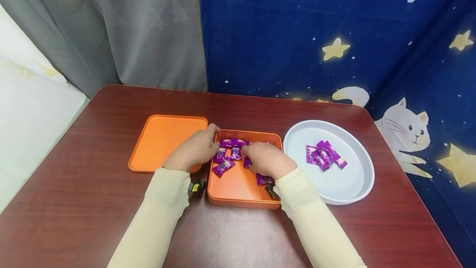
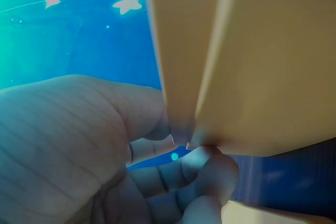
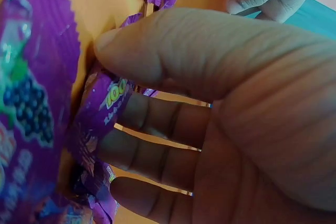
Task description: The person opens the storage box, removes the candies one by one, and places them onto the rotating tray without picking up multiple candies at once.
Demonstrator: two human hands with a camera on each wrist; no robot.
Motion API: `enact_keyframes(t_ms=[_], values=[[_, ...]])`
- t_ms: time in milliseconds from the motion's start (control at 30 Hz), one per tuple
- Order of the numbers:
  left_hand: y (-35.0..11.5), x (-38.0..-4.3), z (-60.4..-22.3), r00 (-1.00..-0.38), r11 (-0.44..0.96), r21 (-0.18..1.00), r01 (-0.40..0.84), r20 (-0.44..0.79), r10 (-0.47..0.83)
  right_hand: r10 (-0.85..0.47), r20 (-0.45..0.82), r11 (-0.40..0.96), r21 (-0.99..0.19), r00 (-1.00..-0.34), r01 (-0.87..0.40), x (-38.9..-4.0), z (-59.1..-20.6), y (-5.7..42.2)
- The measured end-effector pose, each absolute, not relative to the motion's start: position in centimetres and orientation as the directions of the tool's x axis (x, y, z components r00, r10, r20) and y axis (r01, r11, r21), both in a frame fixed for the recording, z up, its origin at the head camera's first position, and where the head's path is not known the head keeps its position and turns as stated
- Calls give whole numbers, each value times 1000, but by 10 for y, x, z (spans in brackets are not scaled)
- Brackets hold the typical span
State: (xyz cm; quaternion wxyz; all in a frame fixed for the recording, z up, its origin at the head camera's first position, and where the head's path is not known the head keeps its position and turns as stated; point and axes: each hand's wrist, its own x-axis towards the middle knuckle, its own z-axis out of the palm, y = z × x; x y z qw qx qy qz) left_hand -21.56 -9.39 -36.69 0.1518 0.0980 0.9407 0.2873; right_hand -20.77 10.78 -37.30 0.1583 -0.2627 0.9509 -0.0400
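Observation:
An orange box [image 1: 241,202] holds several purple candy packets [image 1: 224,167] with a grape picture on the wrappers. At its upper left corner, my left hand [image 1: 197,147] grips the wall, thumb on one side and fingers curled on the other in the left wrist view. My right hand [image 1: 269,159] reaches down inside the box. There its thumb [image 3: 128,51] and fingers pinch a purple candy packet [image 3: 102,111], and another packet [image 3: 31,98] lies close to the camera. Part of the box's right side is hidden under the right hand and sleeve.
To the right stands a round white tray [image 1: 353,189] with several more purple packets [image 1: 323,155]. Left of the box lies a flat orange lid [image 1: 167,139]. All rest on a brown table [image 1: 93,202], with grey and blue curtains [image 1: 267,44] behind it.

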Motion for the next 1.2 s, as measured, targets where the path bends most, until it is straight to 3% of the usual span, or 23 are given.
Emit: enact_keyframes(t_ms=[567,1200], values=[[-93,-216,-368,-935,817,567,108,-221,277,-519,-223,855,-148,-825,-497,-207,-361,113],[-94,-216,-369,-935,816,569,104,-223,275,-529,-186,844,-215,-828,-491,-204,-346,121]])
